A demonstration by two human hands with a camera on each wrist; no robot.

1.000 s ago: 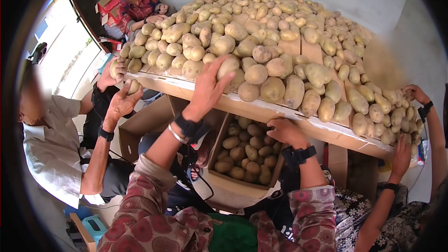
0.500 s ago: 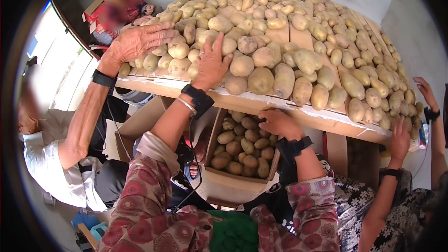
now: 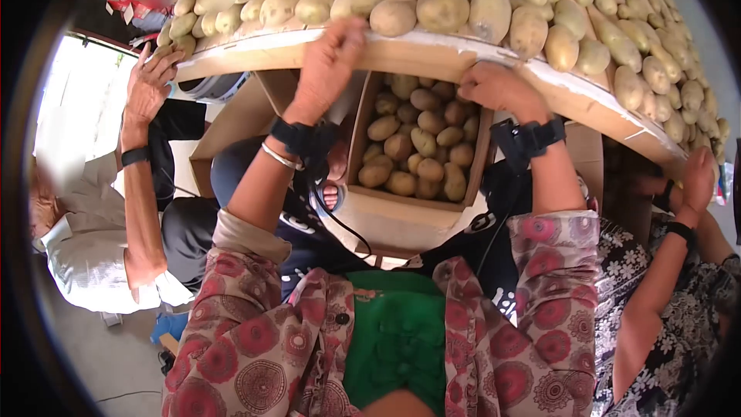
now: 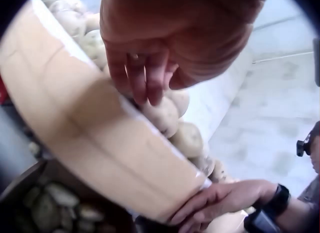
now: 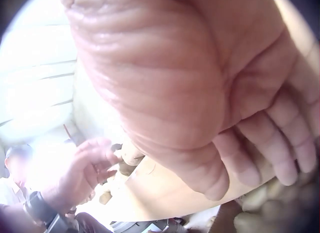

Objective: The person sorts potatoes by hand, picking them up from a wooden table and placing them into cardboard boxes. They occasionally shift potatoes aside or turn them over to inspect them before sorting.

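My left hand (image 3: 326, 66) hangs in front of the table's front edge, fingers loosely bent downward; in the left wrist view nothing shows between those fingers (image 4: 145, 77). Close behind it lie pale tan potatoes (image 3: 394, 18) along the tabletop's rim. My right hand (image 3: 505, 93) is over the far right corner of a cardboard box (image 3: 409, 212), right by the table's edge. Its fingers (image 5: 272, 148) hang relaxed and hold nothing in the right wrist view. Many potatoes (image 3: 423, 141) lie inside that box, which stands between my knees.
A cardboard-faced table edge (image 3: 401, 58) runs across in front of me, heaped with potatoes behind. On the left, another person's hand (image 3: 150, 85) is at the table's corner. A neighbour's hand (image 3: 700, 177) is at the right end. Another open carton (image 3: 224, 135) stands under the table.
My left hand has come back from the potatoes on the table to its front edge. The right hand stays near the box's corner. The head view has tilted down; the left neighbour's hand has drawn back.
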